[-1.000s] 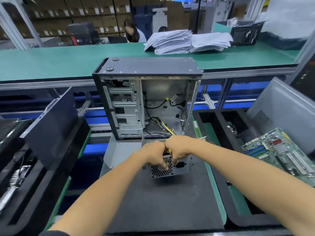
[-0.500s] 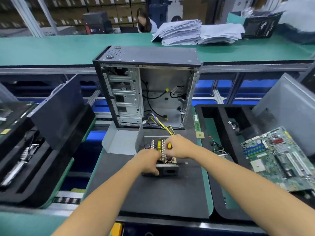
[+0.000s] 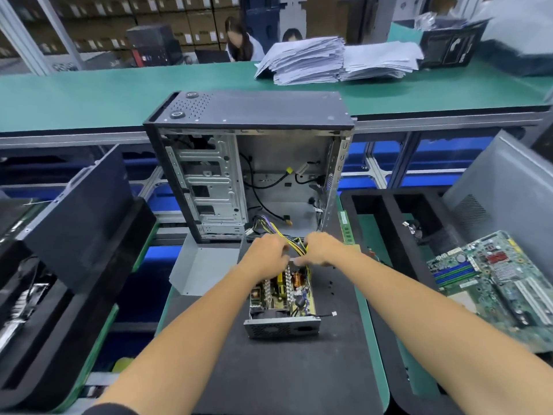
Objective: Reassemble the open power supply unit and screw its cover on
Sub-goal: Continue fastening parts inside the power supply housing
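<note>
The open power supply unit [image 3: 282, 327] lies on the black mat, its circuit board facing up and its perforated end panel toward me. A bundle of yellow and black cables [image 3: 294, 244] leaves its far end. My left hand [image 3: 264, 256] and my right hand [image 3: 321, 248] meet over that far end, fingers curled around the cable bundle. The far edge of the unit is hidden under both hands. The grey metal cover [image 3: 206, 265] lies on the mat just left of the unit.
An open computer case [image 3: 248, 163] stands upright right behind the unit. A motherboard [image 3: 490, 283] rests in the black foam tray on the right. A RAM stick [image 3: 345, 223] and small black screws [image 3: 331, 287] lie right of the unit. A dark side panel [image 3: 80, 214] leans at left.
Both hands moved from the unit's near end panel to its far end at the cables. The unit now lies flat with the board exposed and closer to me.
</note>
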